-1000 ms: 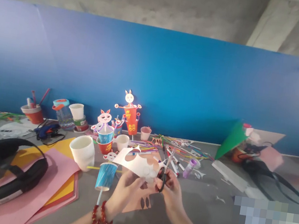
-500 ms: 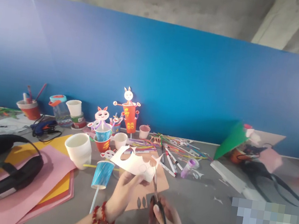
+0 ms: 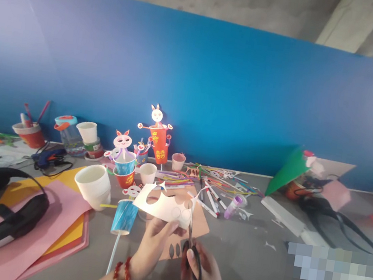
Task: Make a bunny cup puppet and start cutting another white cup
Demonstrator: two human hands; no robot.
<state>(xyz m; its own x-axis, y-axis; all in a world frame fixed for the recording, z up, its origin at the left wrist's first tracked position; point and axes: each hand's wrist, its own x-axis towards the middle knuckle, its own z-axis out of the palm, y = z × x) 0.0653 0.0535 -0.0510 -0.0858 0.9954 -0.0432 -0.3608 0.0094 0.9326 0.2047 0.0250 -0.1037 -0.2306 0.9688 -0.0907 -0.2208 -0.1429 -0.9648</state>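
Left hand (image 3: 153, 242), lower centre of the frame: pinched on the white paper (image 3: 162, 207), seemingly to steady its edge for cutting. Right hand (image 3: 204, 269): closed round the scissors (image 3: 193, 253), blades upright by the paper's right edge, contact unclear. Bare grey table (image 3: 240, 270), lower right: elbow room.

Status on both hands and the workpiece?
Left hand: gripping white cut-out paper. Right hand: holding scissors at paper's right edge. Orange sheet lies beneath.
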